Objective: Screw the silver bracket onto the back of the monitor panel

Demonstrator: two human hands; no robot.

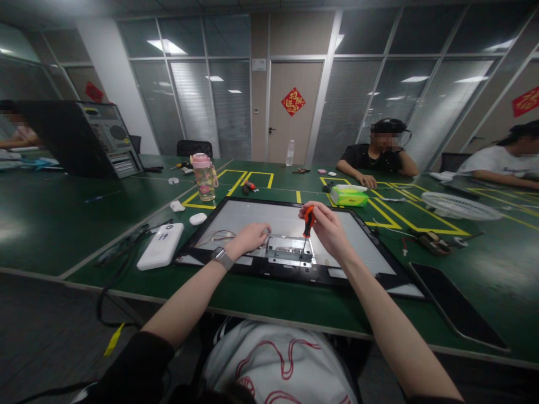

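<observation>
A large flat display panel [252, 214], pale grey-white with a black frame, lies on the green table in front of me. Fixed near its front edge is a silver metal bracket [280, 259]. My right hand [328, 224] grips the handle of a red-and-black screwdriver [309, 221], held upright with its tip down at the bracket's right part. At the bracket's left end, my left hand [249, 238] has its bent fingers closed on the edge; the fingertips are partly hidden. Thin cables [217, 237] lie on the panel left of that hand.
Left of the panel are a white phone-like device [160, 247], a white case [197, 219] and a pink-lidded bottle [204, 177]. A large tablet [457, 306] lies at right. Behind stand a green tissue pack [348, 195] and a computer tower [84, 140]. A person [374, 154] sits opposite.
</observation>
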